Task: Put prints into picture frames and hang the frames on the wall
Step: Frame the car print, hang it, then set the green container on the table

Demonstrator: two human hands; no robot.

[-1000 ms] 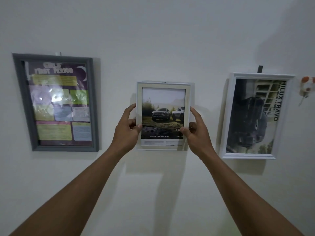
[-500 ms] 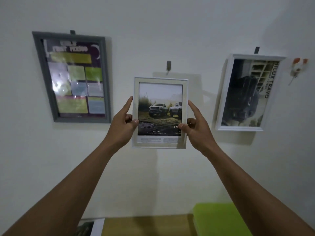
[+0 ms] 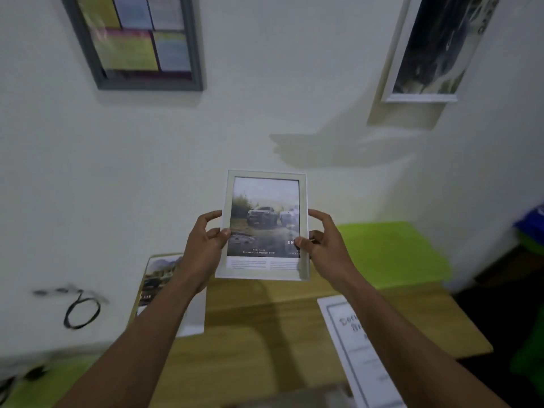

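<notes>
Hands: left hand [image 3: 203,245], right hand [image 3: 326,245] together grip one small frame [image 3: 266,174]; wall [image 3: 265,113]: two hung | grey frame [image 3: 147,83]; white frame [image 3: 421,97]

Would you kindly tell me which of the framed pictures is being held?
The small pale-framed truck print, gripped between left hand and right hand; the grey frame and white frame hang on the wall.
</notes>
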